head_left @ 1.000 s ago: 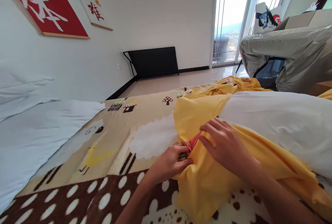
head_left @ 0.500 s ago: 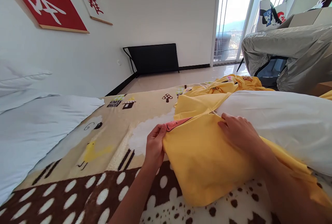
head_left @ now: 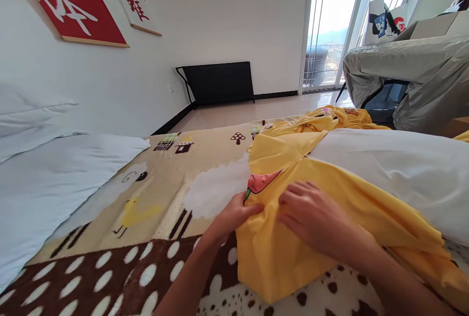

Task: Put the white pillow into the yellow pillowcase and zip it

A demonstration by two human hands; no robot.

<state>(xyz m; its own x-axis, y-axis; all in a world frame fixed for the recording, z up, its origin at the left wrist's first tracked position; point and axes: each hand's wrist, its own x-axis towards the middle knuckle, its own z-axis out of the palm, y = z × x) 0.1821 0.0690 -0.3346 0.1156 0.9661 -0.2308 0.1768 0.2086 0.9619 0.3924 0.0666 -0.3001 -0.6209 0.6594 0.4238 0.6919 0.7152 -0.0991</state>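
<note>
A yellow quilt cover (head_left: 267,267) with a red carrot print near its edge lies over one corner of a white quilt (head_left: 384,174). My left hand (head_left: 236,213) grips the cover's left edge just below the print, thumb on top and fingers partly hidden under the cloth. Close to its right, my right hand (head_left: 311,216) is over the cover with bent fingers. Its fingertips are blurred, and whether they pinch the cloth is unclear. Where the yellow layers meet, a small opening end shows above the hands.
A patterned blanket (head_left: 205,150) covers the bed beneath. White pillows (head_left: 73,174) lie at the left. More bunched yellow cloth (head_left: 330,115) is at the far edge. Beyond stand a black folded frame (head_left: 218,81) against the wall and a table under a grey cover (head_left: 403,57).
My right hand has let go of the cover's upper edge and moved left and down toward my left hand. My left hand has shifted slightly right and down, and the carrot print shows more fully.
</note>
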